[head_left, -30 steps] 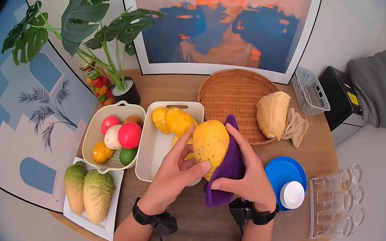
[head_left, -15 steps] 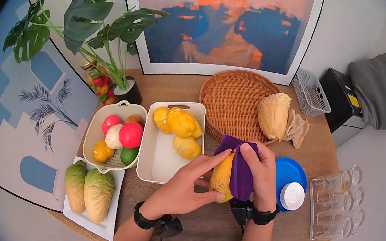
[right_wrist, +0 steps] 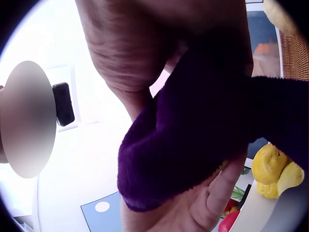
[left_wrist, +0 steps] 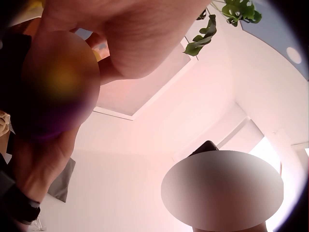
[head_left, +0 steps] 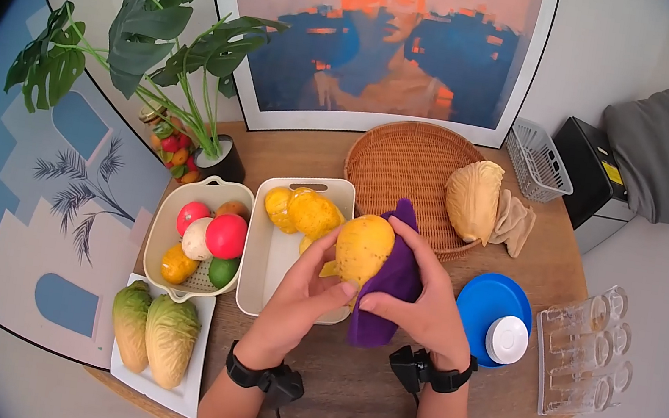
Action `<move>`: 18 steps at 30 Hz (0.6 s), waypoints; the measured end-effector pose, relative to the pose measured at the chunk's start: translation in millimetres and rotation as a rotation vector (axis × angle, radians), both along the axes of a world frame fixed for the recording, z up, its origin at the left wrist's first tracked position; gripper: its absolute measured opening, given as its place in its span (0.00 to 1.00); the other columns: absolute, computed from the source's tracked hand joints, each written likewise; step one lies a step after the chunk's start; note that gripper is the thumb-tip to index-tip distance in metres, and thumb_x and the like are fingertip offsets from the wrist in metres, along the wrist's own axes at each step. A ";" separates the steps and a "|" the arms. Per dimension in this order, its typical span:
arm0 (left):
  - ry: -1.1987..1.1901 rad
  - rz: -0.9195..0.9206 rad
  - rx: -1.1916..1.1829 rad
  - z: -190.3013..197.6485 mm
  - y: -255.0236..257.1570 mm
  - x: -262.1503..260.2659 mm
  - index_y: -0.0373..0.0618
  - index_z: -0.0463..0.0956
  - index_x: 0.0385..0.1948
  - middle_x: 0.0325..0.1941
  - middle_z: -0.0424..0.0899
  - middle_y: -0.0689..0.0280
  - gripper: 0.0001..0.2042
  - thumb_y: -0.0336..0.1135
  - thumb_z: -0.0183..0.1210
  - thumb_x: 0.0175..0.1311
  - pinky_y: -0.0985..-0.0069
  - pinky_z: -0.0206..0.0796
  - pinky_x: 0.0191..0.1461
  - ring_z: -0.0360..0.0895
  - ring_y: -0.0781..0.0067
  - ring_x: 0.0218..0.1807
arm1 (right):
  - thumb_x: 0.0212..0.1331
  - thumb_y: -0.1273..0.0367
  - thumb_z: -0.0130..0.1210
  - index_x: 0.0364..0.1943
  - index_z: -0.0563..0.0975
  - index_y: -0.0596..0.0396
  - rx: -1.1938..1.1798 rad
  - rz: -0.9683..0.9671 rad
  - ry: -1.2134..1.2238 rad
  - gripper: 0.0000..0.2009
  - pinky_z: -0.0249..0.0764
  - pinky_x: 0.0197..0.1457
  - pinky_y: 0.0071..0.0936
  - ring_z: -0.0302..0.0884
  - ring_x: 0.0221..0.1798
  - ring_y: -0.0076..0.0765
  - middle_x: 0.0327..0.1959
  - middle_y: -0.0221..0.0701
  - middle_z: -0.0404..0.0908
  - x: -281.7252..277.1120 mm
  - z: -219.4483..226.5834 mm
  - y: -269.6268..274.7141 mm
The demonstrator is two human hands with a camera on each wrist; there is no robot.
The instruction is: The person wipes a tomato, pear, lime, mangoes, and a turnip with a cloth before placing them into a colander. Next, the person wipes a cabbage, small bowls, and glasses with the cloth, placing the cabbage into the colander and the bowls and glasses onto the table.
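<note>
A yellow, brown-speckled fruit shaped like a mango [head_left: 364,246] is held between both hands over the table, in front of the white bin. On its left side the left hand [head_left: 298,300] grips it, thumb across its lower part. The right hand [head_left: 429,315] holds a purple cloth [head_left: 390,278] against the fruit's right side, thumb and fingers bent round the cloth. In the right wrist view the fuzzy purple cloth [right_wrist: 193,125] hides nearly all of the fruit. Blur covers the fruit in the left wrist view.
Left of the hands, a white bin [head_left: 253,287] contains more yellow fruit, beside a cream colander [head_left: 154,248] of mixed produce. Cabbages [head_left: 169,340] lie on a white plate. Rightward are a wicker tray [head_left: 396,166], a blue plate [head_left: 475,301] with a white lid, and a glass rack [head_left: 584,351].
The fruit dipped down and right while being turned, then came back up and left. More of its yellow skin shows than half a second ago, and the cloth lies along its right side.
</note>
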State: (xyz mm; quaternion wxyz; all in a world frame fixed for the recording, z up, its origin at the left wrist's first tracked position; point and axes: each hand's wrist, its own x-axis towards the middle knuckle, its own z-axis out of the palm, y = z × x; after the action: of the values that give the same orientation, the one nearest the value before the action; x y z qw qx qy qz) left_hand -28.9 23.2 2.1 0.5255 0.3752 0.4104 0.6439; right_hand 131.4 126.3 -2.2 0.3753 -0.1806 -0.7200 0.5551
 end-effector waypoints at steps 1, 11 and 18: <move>-0.001 0.000 0.000 1.2 0.0 0.5 0.40 0.50 0.72 0.67 0.63 0.58 0.34 0.28 0.57 0.67 0.70 0.64 0.65 0.70 0.67 0.64 | 0.43 0.65 0.74 0.69 0.61 0.56 0.045 0.017 -0.041 0.46 0.62 0.69 0.34 0.66 0.66 0.41 0.62 0.42 0.70 1.4 0.2 1.2; 0.103 0.011 -0.007 3.5 0.7 1.8 0.39 0.52 0.71 0.66 0.64 0.61 0.33 0.32 0.59 0.67 0.71 0.65 0.64 0.71 0.68 0.62 | 0.43 0.66 0.74 0.68 0.62 0.56 0.057 0.004 -0.026 0.44 0.64 0.67 0.34 0.68 0.64 0.39 0.61 0.40 0.71 -0.7 -0.8 -0.9; 0.244 -0.175 0.015 -2.4 -3.6 5.6 0.44 0.49 0.73 0.59 0.65 0.62 0.37 0.29 0.62 0.65 0.73 0.70 0.61 0.72 0.69 0.60 | 0.56 0.66 0.67 0.48 0.77 0.59 -0.213 -0.110 0.168 0.18 0.74 0.51 0.22 0.76 0.45 0.21 0.43 0.30 0.81 2.8 6.0 -3.0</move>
State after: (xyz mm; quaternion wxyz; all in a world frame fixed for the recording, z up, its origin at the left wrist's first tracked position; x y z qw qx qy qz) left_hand -23.4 19.6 -0.3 0.5230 0.4891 0.4323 0.5481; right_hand 134.2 123.4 3.8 0.4429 -0.2115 -0.6122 0.6199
